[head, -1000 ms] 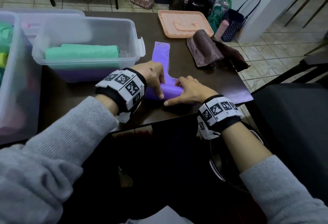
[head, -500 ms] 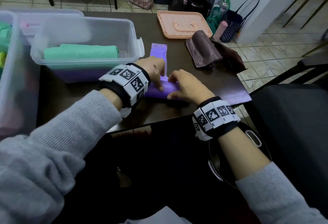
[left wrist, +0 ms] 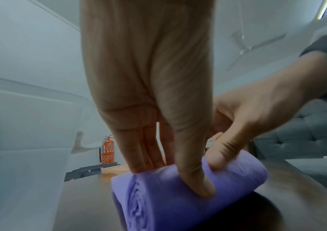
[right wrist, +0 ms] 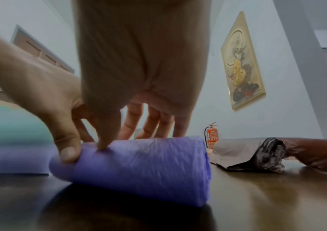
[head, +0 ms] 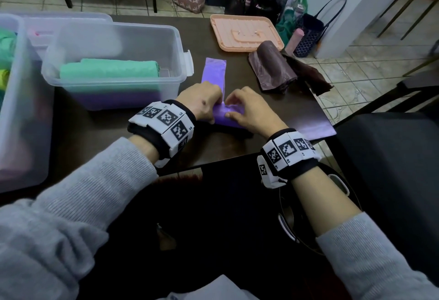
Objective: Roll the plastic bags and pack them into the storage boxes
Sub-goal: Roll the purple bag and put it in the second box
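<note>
A purple plastic bag roll [head: 225, 119] lies on the dark table [head: 114, 133] near its front edge. A flat purple strip [head: 213, 71] of the bag still runs from it toward the far side. My left hand [head: 202, 102] grips the roll's left end, thumb on the near side and fingers over the top [left wrist: 174, 178]. My right hand [head: 247, 107] grips the right part of the roll [right wrist: 143, 168] the same way [right wrist: 131, 140]. A clear storage box [head: 114, 38] to the left holds a green roll [head: 109, 69] above purple ones.
A bigger clear box [head: 21, 109] stands at the far left. Brown bags [head: 273, 69] lie at the right, behind them a peach lid [head: 244, 31]. A flat purple sheet [head: 318, 131] covers the table's right front corner. A black chair [head: 392, 157] is to the right.
Both hands have rolled the purple bag away from me along the strip. The roll is thicker and the flat strip beyond it is shorter.
</note>
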